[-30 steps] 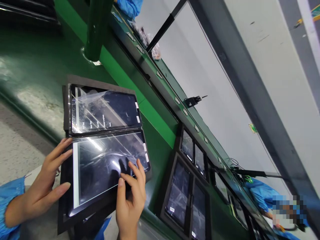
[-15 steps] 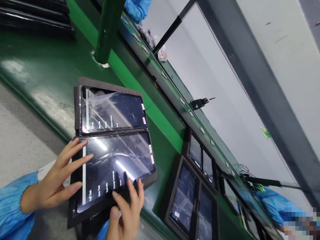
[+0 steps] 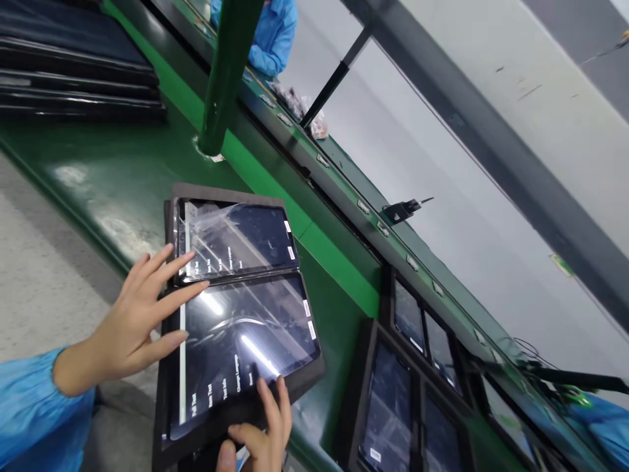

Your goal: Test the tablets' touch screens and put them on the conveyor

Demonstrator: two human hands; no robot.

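Observation:
A black tray (image 3: 171,432) holds two dark tablets side by side. The near tablet (image 3: 246,341) shows white menu text under a glossy film. The far tablet (image 3: 240,239) has a loose clear film lifting off its screen. My left hand (image 3: 142,308) is open, fingers spread over the left edge of both tablets. My right hand (image 3: 260,432) sits at the tray's near edge, fingers curled on the bottom of the near tablet.
The tray lies on a green conveyor (image 3: 113,177) with a green post (image 3: 226,78). More trays of tablets (image 3: 393,406) follow to the right. A stack of black trays (image 3: 73,72) sits at top left. People in blue sleeves (image 3: 268,33) work across the line.
The view has shifted, so the tray sits further right and lower. My left hand has slid up toward the far tablet's edge. My right hand has dropped from the near screen to its bottom edge. White text now shows there.

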